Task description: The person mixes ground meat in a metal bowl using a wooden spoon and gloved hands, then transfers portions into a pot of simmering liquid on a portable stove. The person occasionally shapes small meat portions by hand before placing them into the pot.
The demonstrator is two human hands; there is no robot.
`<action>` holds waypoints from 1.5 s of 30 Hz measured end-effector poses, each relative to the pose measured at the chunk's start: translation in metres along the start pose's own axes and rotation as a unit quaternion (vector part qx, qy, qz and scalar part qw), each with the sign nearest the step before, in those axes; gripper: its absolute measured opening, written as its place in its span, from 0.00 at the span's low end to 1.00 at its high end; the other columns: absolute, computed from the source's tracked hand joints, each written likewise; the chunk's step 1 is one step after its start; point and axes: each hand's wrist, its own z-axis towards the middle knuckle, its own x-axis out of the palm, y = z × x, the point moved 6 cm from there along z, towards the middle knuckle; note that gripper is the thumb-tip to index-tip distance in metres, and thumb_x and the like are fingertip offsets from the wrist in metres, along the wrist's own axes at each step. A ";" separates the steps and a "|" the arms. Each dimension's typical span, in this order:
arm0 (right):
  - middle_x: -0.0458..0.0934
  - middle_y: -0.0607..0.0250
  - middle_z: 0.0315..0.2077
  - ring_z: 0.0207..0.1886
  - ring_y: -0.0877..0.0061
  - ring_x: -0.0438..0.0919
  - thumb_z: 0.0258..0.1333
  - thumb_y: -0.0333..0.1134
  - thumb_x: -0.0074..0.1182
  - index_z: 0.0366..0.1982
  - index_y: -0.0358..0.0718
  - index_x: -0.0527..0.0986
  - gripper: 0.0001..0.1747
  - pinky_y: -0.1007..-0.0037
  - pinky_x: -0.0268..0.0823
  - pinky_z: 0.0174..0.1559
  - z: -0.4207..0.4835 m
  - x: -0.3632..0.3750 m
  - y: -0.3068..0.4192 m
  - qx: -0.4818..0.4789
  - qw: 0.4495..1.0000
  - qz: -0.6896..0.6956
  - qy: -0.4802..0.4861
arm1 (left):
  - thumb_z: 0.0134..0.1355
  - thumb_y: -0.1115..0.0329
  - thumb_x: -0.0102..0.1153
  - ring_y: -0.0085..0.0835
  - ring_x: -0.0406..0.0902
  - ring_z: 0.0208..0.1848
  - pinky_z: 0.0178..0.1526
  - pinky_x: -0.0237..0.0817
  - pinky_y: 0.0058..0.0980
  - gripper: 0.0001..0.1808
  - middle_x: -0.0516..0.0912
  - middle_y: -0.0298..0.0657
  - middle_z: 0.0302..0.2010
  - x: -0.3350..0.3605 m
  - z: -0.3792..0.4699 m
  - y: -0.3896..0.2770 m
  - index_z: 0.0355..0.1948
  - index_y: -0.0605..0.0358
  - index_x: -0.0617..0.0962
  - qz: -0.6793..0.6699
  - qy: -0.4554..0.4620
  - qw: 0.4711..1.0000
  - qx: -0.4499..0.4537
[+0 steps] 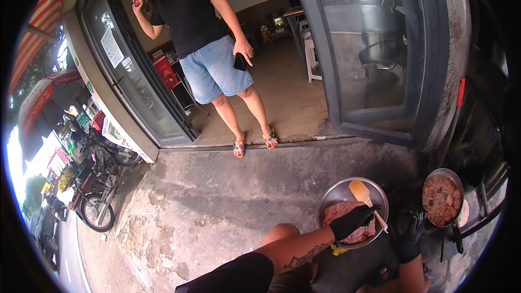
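Note:
My left hand (355,220), in a black glove, is over the ground meat (340,210) in a steel bowl (321,202). Its fingers reach beside a spatula (360,190) with a yellow blade and pale handle, which leans across the meat to the bowl's right rim; whether they grip anything is unclear. My right hand (408,228), gloved in black too, is between the bowl and a frying pan (460,215); its finger pose is hard to make out against the dark ground. Pieces of meat (440,197) lie in bubbling liquid in the pan, whose black handle points towards me.
A person (215,40) stands in the doorway, holding a phone (240,62) and a pink and white object. A glass door (366,49) stands right of the doorway. A red-handled tool (460,91) leans by the wall. Motorbikes (97,207) are parked at left.

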 end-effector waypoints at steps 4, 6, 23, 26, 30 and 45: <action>0.71 0.43 0.61 0.63 0.47 0.69 0.45 0.45 0.73 0.65 0.36 0.67 0.47 0.43 0.58 0.64 0.025 0.006 -0.012 0.091 0.985 0.111 0.097 | 0.78 0.60 0.46 0.20 0.76 0.49 0.53 0.67 0.22 0.20 0.81 0.35 0.45 0.009 -0.005 0.006 0.62 0.59 0.79 -0.124 0.019 0.991 -0.035; 0.69 0.43 0.64 0.66 0.47 0.68 0.43 0.47 0.74 0.68 0.36 0.65 0.51 0.45 0.57 0.66 0.032 0.015 -0.014 0.120 0.973 0.144 0.138 | 0.78 0.60 0.46 0.22 0.75 0.50 0.56 0.67 0.23 0.21 0.80 0.35 0.47 0.009 -0.003 0.009 0.64 0.59 0.77 -0.164 0.039 0.985 -0.040; 0.84 0.48 0.43 0.48 0.55 0.83 0.54 0.33 0.65 0.51 0.38 0.79 0.21 0.60 0.74 0.49 -0.011 0.068 -0.038 0.203 0.933 0.144 0.262 | 0.80 0.58 0.44 0.18 0.70 0.37 0.44 0.66 0.23 0.20 0.77 0.33 0.34 0.020 0.005 0.003 0.43 0.64 0.79 -0.160 0.054 0.985 -0.029; 0.84 0.49 0.44 0.48 0.56 0.83 0.61 0.31 0.60 0.49 0.36 0.79 0.15 0.60 0.73 0.50 -0.010 0.073 -0.024 0.213 0.919 0.238 0.233 | 0.80 0.57 0.44 0.14 0.64 0.25 0.28 0.55 0.22 0.20 0.73 0.28 0.24 0.031 0.005 0.025 0.33 0.58 0.77 -0.150 0.061 0.985 -0.050; 0.83 0.48 0.46 0.50 0.57 0.82 0.65 0.30 0.56 0.51 0.35 0.79 0.14 0.62 0.72 0.53 -0.012 0.077 -0.015 0.228 0.912 0.243 0.240 | 0.80 0.59 0.42 0.23 0.77 0.42 0.44 0.68 0.23 0.19 0.81 0.39 0.41 0.024 0.012 0.049 0.49 0.63 0.79 -0.050 0.103 0.993 -0.003; 0.83 0.38 0.44 0.50 0.47 0.80 0.62 0.33 0.57 0.48 0.30 0.80 0.17 0.56 0.72 0.52 -0.014 0.037 -0.113 0.286 0.950 0.067 0.106 | 0.76 0.62 0.49 0.33 0.69 0.70 0.72 0.58 0.30 0.24 0.75 0.46 0.67 -0.047 0.006 -0.010 0.67 0.66 0.71 0.001 -0.200 0.976 0.090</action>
